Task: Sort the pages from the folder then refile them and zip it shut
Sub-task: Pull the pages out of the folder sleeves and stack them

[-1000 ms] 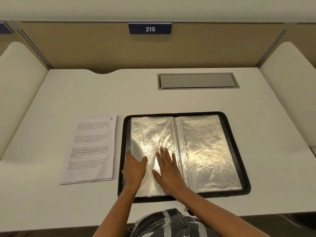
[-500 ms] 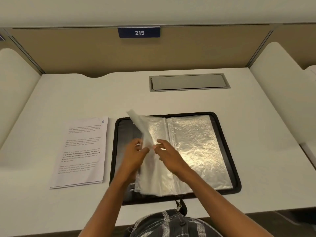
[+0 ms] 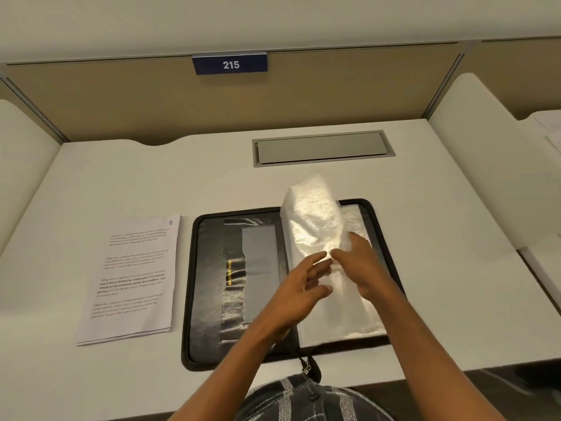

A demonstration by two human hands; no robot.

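A black zip folder [image 3: 209,287] lies open on the white desk, its left inner cover with pockets bare. The bundle of clear plastic sleeves [image 3: 312,217] stands lifted over the spine and leans toward the right half. My right hand [image 3: 364,268] grips the sleeves near their middle, thumb in front and fingers behind. Just left of it, my left hand [image 3: 303,284] has straight, spread fingers whose tips touch the sleeves. A stack of printed pages [image 3: 136,278] lies left of the folder, its top sheet marked 8. The zip pull [image 3: 308,364] hangs at the folder's near edge.
A grey cable hatch [image 3: 321,147] is set in the desk behind the folder. A tan back panel carries a blue plate [image 3: 230,64] reading 215. White dividers [image 3: 473,165] flank the desk. Papers [image 3: 551,129] lie on the neighbouring desk at right.
The sleeves lay flat on the left half under both hands; they have been lifted and swung rightward over the spine, uncovering the left inner cover.
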